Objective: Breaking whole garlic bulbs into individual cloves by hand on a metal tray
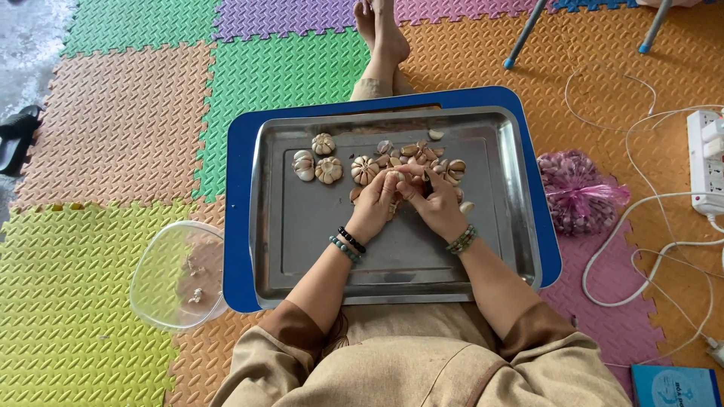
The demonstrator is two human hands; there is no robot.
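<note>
A steel tray (302, 234) rests on a blue lap table (237, 226) over my legs. Whole garlic bulbs (329, 169) and loose cloves (418, 151) lie along the tray's far half. My left hand (375, 207) and my right hand (436, 207) meet over the tray's middle, fingers pinched together on one garlic bulb (398, 179) between them. Both wrists wear bead bracelets. What my fingertips are doing to the bulb is hidden.
A clear plastic bowl (177, 275) with a few bits inside stands on the foam mats at the left. A pink mesh bag of garlic (577, 188) lies to the right, beside white cables (648, 203) and a power strip (707, 162). My bare foot (381, 38) stretches ahead.
</note>
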